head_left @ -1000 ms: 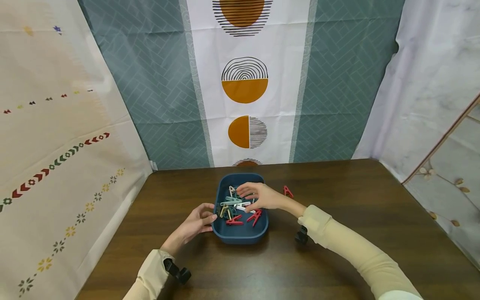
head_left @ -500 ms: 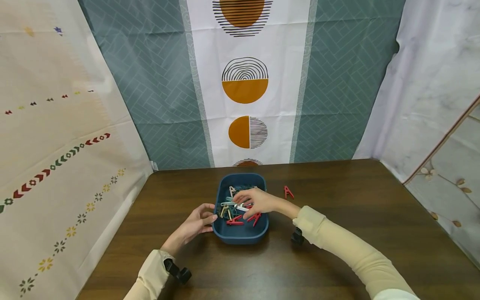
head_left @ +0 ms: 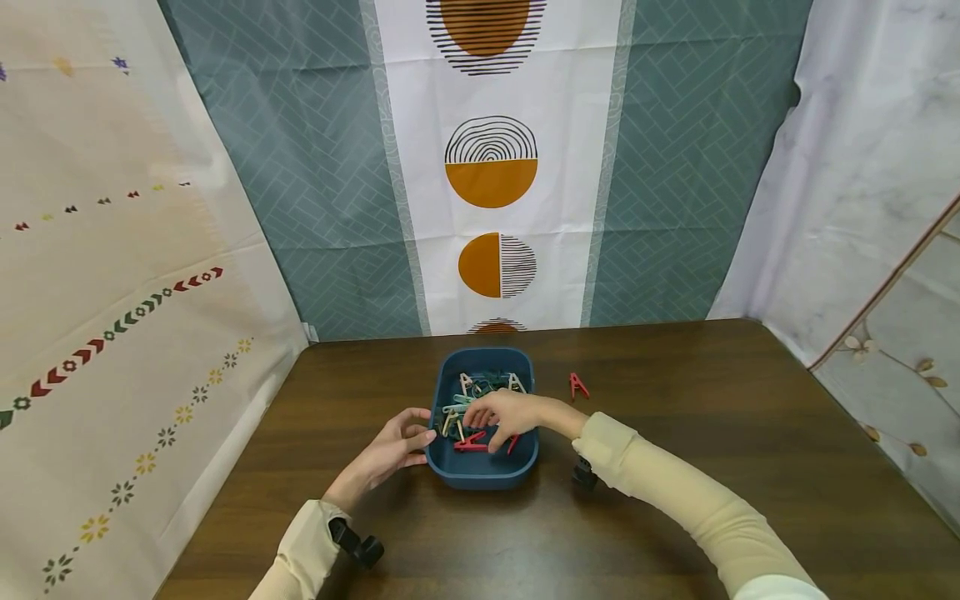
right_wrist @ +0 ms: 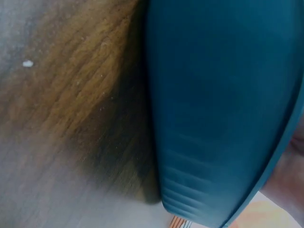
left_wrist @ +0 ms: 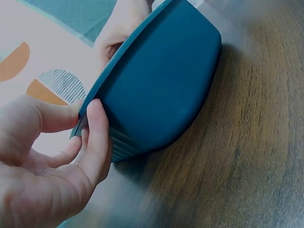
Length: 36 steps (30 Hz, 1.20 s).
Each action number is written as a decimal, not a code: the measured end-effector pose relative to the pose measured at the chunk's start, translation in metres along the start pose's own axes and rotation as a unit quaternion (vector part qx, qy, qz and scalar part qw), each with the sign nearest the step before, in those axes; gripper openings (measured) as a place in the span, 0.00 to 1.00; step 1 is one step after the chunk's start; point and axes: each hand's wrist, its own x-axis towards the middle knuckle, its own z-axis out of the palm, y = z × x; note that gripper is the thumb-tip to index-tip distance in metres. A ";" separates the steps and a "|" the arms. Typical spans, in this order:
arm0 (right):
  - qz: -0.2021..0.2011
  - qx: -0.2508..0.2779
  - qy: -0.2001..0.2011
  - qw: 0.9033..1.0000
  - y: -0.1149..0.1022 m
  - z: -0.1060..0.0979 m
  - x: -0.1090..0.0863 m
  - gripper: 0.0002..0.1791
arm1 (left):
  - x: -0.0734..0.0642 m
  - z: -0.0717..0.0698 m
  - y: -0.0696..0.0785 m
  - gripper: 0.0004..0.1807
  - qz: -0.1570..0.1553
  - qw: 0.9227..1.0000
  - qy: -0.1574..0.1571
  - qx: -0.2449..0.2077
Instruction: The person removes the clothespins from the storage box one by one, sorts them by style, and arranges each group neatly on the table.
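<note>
A dark blue plastic bin (head_left: 480,481) with rounded corners stands on the table, holding a heap of clothespins. My left hand (head_left: 401,440) pinches its left rim; in the left wrist view the thumb lies on one side of the rim and fingers (left_wrist: 97,121) on the outer wall. From the right, my right hand (head_left: 504,414) reaches down into the bin, thumb apart from the bent fingers, over the pile. A red clothespin (head_left: 471,442) and a light green clothespin (head_left: 457,407) show beside it. The white clothespins are hidden beneath it. In the right wrist view the bin wall hides the fingers.
On the brown wooden table (head_left: 660,400), a lone red clothespin (head_left: 577,386) lies to the right of the bin. A patterned cloth (head_left: 491,167) hangs behind the table, with further cloths at both sides.
My right hand has moved down and slightly toward me in the bin, covering the white clothespins and uncovering a cream one at the back right. My left hand stays on the rim.
</note>
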 end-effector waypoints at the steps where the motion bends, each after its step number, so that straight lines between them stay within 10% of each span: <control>1: 0.002 -0.003 -0.001 1.000 0.000 0.001 0.001 0.28 | 0.000 0.000 0.000 0.31 -0.001 1.000 0.001 -0.001; 22: 0.002 -0.139 0.034 0.990 -0.009 0.020 0.011 0.22 | 0.000 0.001 0.000 0.32 0.002 1.000 0.001 0.001; 36: -0.002 -0.070 0.079 0.994 -0.005 0.009 0.001 0.19 | -0.004 0.001 0.003 0.32 0.007 1.000 -0.013 -0.002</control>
